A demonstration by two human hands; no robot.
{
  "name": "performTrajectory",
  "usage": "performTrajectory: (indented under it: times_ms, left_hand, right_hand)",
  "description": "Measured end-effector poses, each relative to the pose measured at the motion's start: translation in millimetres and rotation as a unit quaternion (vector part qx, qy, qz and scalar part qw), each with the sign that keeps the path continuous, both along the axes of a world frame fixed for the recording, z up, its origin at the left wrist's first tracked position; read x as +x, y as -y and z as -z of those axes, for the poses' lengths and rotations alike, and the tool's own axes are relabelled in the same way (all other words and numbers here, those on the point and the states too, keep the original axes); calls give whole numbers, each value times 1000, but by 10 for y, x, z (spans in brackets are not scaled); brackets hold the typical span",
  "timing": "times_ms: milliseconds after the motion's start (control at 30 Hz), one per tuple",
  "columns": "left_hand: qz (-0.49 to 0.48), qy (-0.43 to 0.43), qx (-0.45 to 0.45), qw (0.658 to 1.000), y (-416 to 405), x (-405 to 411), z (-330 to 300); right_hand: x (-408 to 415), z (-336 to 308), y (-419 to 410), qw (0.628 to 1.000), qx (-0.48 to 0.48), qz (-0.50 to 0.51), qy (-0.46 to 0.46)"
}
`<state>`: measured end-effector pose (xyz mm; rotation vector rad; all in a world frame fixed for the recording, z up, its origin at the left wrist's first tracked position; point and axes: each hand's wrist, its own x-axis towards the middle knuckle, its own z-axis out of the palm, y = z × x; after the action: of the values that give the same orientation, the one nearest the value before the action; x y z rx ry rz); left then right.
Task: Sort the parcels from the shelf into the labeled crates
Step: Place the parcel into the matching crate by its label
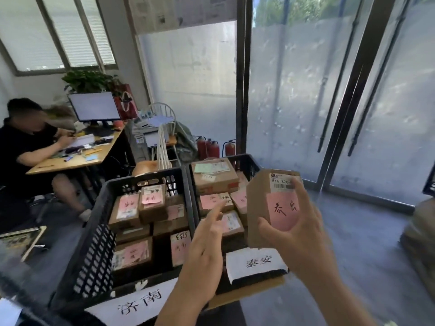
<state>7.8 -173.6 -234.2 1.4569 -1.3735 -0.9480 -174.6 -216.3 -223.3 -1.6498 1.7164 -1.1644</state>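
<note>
So I've got this little cardboard parcel (274, 203) up in my right hand (303, 231), standing on end right over the near edge of the right-hand crate (247, 164), the one with the white 泰安 label (255, 263) stuck on its front rim. My grip on it is a wrap: thumb on the near lower edge, fingers curled round the far side, a fingertip over the printed shipping label at the top. The pink sticker (283, 214) on the face reads the same two characters as far as I can make out, so I reckon this is the crate it belongs in. My left hand (204, 252) is holding nothing, fingers loose with the index poking out toward the parcels already in that crate, hovering just above its near-left corner. That crate is pretty full of boxes with pink stickers, a big one (215, 176) sitting on top at the back; the crate to its left (98, 231), labelled 济南, is loaded too. Handling-wise, the box looks light, since one hand holds it upright without any strain, and stiff enough that squeezing the sides shouldn't crush it. Plain cardboard, not slippery. I'd hold it by the two long sides like this and set it flat in whatever gap is left near the front, otherwise it might tip off the pile.
</note>
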Motion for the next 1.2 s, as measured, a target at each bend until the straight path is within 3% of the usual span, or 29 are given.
performTrajectory:
  times_ms: [200,433,633,867,1200]
  left_hand:
    - [-80,59,27,995,833,238,263]
    - [-176,135,75,972,1945,468,459]
    - [-230,135,113,957,2541,463,503]
    - [-278,138,148,939,2781,621,621]
    - [-312,118,158,929,3006,729,835]
  right_hand:
    - [-353,237,1031,998,9,55,-26]
    - [-341,493,2590,998,24,0,-49]
    - [-144,636,3677,994,30,-41,-96]
    - [304,791,4308,989,52,-99,-99]
    - [539,1342,4736,982,41,-99,-157]
